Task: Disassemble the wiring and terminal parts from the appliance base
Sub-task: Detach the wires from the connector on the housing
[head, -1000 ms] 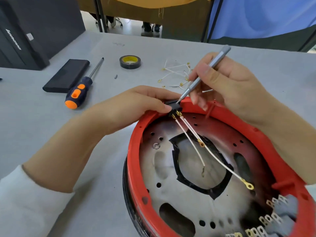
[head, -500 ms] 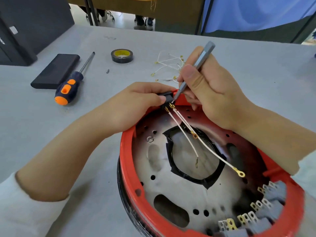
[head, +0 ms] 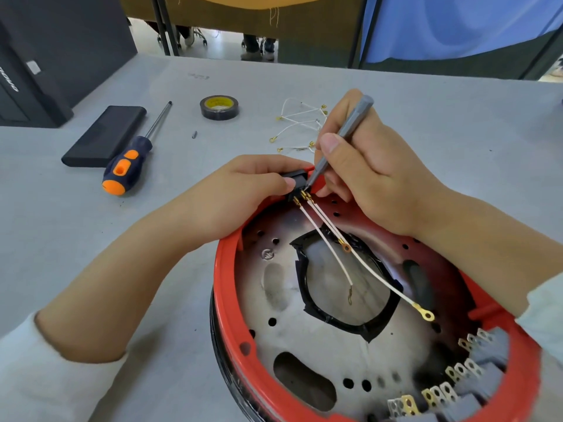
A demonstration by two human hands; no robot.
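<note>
Red base at desk's near edge: left hand fingers pinching black connector, right hand fingers gripping grey tool, tip at connector.

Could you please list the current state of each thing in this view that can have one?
Left hand: grips the black connector on the red rim.
Right hand: holds the grey tool, tip at the connector.
White wires: plugged into the connector, far ends loose.
Orange screwdriver: lying unused.
Tape roll: lying flat.
Removed wires: piled on table.
</note>
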